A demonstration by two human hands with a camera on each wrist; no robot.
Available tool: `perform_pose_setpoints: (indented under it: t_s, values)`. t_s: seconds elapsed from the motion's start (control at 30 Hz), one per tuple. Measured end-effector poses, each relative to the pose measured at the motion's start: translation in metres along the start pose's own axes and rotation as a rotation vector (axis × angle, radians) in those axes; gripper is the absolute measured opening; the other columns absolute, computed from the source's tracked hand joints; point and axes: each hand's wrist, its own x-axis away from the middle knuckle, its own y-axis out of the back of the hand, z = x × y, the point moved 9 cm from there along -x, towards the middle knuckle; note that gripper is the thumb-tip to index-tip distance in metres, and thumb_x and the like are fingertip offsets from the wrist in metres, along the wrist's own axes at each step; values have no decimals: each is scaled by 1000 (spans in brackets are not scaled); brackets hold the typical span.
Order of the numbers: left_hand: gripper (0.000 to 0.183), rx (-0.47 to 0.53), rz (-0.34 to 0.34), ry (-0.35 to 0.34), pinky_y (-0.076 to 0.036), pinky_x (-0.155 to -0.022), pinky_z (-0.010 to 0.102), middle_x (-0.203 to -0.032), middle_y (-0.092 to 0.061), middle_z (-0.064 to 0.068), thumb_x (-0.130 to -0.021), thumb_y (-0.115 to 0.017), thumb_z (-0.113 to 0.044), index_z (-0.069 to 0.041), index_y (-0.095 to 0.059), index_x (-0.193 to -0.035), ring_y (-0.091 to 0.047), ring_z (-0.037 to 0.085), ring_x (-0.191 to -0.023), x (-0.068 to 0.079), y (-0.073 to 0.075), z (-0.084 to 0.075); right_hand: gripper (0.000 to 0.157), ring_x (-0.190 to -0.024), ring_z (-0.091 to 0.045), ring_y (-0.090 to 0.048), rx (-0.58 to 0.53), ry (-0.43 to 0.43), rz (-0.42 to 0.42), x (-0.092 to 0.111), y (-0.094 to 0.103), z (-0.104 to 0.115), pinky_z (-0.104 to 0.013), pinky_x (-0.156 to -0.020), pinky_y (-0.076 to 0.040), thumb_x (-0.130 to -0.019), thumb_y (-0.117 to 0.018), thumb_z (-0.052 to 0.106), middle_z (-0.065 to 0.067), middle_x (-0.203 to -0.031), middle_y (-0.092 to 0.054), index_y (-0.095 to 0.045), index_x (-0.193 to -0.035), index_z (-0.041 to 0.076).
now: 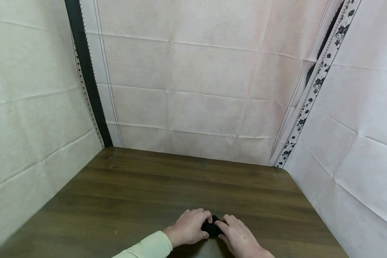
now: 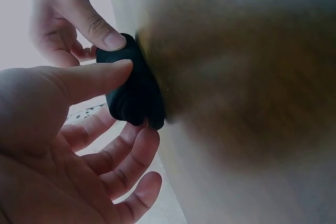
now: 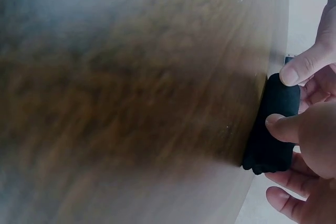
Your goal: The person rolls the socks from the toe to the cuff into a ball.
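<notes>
A small rolled-up bundle of black cloth [image 1: 211,230] lies on the brown table near its front, between the two hands. My left hand [image 1: 189,228] grips its left end, thumb on the near side and fingers over the far side. At the right end, my right hand [image 1: 240,237] holds it the same way. Layered folds show at the end of the black roll [image 2: 135,90] in the left wrist view. From the right wrist, the roll [image 3: 279,103] looks smooth along its length, with both thumbs pressed on it.
The wood-grain table [image 1: 167,186] is enclosed by pale creased cloths: one at the back [image 1: 196,71], one on the left [image 1: 29,107] and one on the right [image 1: 358,143]. A tiny light speck [image 1: 116,232] lies on the tabletop left of the hands.
</notes>
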Motion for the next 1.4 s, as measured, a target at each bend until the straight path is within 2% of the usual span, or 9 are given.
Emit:
perform_pose_setpoints:
  t_s: [0.17, 0.37, 0.5, 0.83, 1.13, 1.4]
  values:
    - [31, -13, -8, -6, -47, -88, 36, -99, -59, -13, -83, -85, -28, -25, -64, -106, -57, 6, -95, 0, 0, -1, 31, -87, -12, -53, 13, 4, -8, 1, -1, 0, -28, -71, -48, -88, -78, 16, 2, -103, -57, -70, -118, 10]
    - [23, -36, 4, -10, -47, -88, 37, -99, -61, -12, -88, -80, -26, -24, -66, -108, -59, 7, -95, -1, -1, -2, 32, -87, -13, -54, 28, 22, -52, 2, 2, 2, -29, -70, -47, -87, -79, 17, 3, -102, -57, -69, -117, 9]
    - [21, -57, 7, -24, -47, -88, 36, -101, -64, -11, -91, -77, -25, -23, -68, -110, -61, 8, -97, -1, -1, -2, 33, -88, -12, -54, 13, 10, -44, 2, 3, 2, -30, -71, -48, -87, -80, 19, 3, -102, -57, -70, -117, 8]
    - [21, -64, 39, -24, -46, -88, 38, -104, -66, -10, -95, -71, -27, -23, -70, -116, -62, 8, -97, -1, -5, -1, 37, -91, -14, -56, 23, -6, -65, 2, 5, 0, -34, -75, -50, -79, -87, 19, 3, -103, -57, -71, -111, 11]
    - [22, -10, 32, 2, -46, -91, 40, -104, -64, -11, -94, -73, -29, -24, -69, -115, -60, 8, -100, -1, -3, 1, 36, -92, -15, -57, 30, -18, -14, -1, 3, 1, -34, -75, -50, -82, -85, 17, 3, -103, -58, -70, -113, 10]
    - [29, 15, 1, -14, -46, -89, 37, -98, -55, -13, -87, -81, -28, -27, -64, -111, -54, 6, -88, 0, 0, -2, 31, -91, -14, -54, -2, -55, 64, -1, -5, -3, -31, -73, -48, -89, -78, 17, 4, -104, -57, -69, -118, 11]
